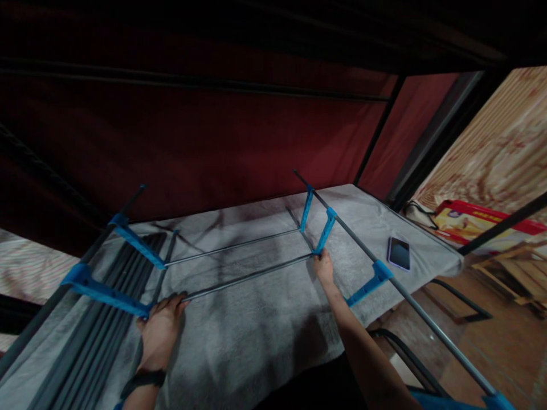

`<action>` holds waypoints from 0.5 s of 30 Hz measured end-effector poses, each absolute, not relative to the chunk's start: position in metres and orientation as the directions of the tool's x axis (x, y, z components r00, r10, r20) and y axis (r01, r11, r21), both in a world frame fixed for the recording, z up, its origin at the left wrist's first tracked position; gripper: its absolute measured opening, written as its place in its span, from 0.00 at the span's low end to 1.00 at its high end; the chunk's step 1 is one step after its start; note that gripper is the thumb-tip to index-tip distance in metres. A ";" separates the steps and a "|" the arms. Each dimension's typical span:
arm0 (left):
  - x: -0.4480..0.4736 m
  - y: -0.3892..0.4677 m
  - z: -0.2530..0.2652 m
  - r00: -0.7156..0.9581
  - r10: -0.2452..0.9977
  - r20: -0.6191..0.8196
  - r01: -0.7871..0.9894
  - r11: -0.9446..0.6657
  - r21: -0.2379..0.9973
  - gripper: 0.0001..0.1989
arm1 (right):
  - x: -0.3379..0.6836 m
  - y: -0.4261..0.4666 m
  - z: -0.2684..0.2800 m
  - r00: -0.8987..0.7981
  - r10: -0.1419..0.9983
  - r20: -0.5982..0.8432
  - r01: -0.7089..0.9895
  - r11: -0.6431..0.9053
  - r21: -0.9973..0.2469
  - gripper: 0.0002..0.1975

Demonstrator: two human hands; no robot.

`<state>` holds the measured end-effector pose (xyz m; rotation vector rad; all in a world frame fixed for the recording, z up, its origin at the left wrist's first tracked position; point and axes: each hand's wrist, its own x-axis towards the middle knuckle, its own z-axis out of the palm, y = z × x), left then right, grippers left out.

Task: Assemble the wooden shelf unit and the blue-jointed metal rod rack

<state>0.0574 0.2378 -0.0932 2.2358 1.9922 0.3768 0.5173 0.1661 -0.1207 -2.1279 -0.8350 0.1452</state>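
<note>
A rack frame of grey metal tubes and blue plastic brackets stands on a grey cloth. My left hand [160,327], with a dark band at the wrist, is closed around the near end of a crossbar tube [252,278], beside the lower end of a left blue bracket [109,293]. At the crossbar's other end, my right hand [325,269] grips where the tube meets a right blue bracket [326,230]. Farther back, a second crossbar [231,247] runs roughly parallel. A long side tube [356,239] passes through the right brackets. My fingertips are partly hidden.
Several loose grey tubes [92,336] lie side by side at the left on the cloth surface [239,336]. A phone [399,254] lies at the right. Beyond the edge are a red and yellow box [474,225] and wooden pieces [515,273]. Dark posts and red fabric enclose the back.
</note>
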 end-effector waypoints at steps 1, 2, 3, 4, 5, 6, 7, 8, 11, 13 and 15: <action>0.059 0.239 -0.092 0.099 0.991 0.095 0.960 -0.120 0.253 0.22 | 0.517 0.167 -0.121 0.779 0.603 0.173 0.516 -0.458 -0.724 0.12; 0.060 0.239 -0.092 0.101 0.991 0.087 0.961 -0.120 0.249 0.22 | 0.517 0.168 -0.121 0.785 0.596 0.170 0.517 -0.478 -0.710 0.12; 0.061 0.240 -0.091 0.108 0.991 0.080 0.962 -0.124 0.242 0.22 | 0.517 0.169 -0.121 0.789 0.591 0.166 0.518 -0.494 -0.698 0.12; 0.061 0.240 -0.089 0.116 0.991 0.073 0.964 -0.130 0.233 0.22 | 0.516 0.171 -0.120 0.793 0.587 0.163 0.518 -0.509 -0.687 0.12; 0.062 0.240 -0.088 0.126 0.990 0.067 0.965 -0.138 0.224 0.23 | 0.515 0.172 -0.120 0.798 0.582 0.159 0.517 -0.524 -0.677 0.12; 0.062 0.240 -0.087 0.137 0.989 0.060 0.965 -0.146 0.216 0.23 | 0.514 0.172 -0.120 0.802 0.576 0.156 0.516 -0.538 -0.667 0.12; 0.062 0.240 -0.087 0.145 0.988 0.052 0.966 -0.152 0.208 0.23 | 0.513 0.173 -0.120 0.807 0.571 0.153 0.514 -0.551 -0.657 0.13; 0.062 0.240 -0.086 0.149 0.988 0.045 0.967 -0.155 0.202 0.23 | 0.512 0.174 -0.120 0.811 0.565 0.150 0.512 -0.563 -0.648 0.13; 0.061 0.240 -0.084 0.160 0.986 0.038 0.968 -0.164 0.190 0.23 | 0.510 0.175 -0.120 0.822 0.551 0.145 0.507 -0.591 -0.627 0.14; 0.061 0.240 -0.084 0.161 0.986 0.033 0.969 -0.164 0.182 0.23 | 0.509 0.175 -0.120 0.824 0.548 0.145 0.508 -0.601 -0.617 0.15; 0.061 0.240 -0.085 0.160 0.987 0.024 0.971 -0.162 0.177 0.23 | 0.509 0.177 -0.121 0.826 0.544 0.145 0.507 -0.606 -0.613 0.16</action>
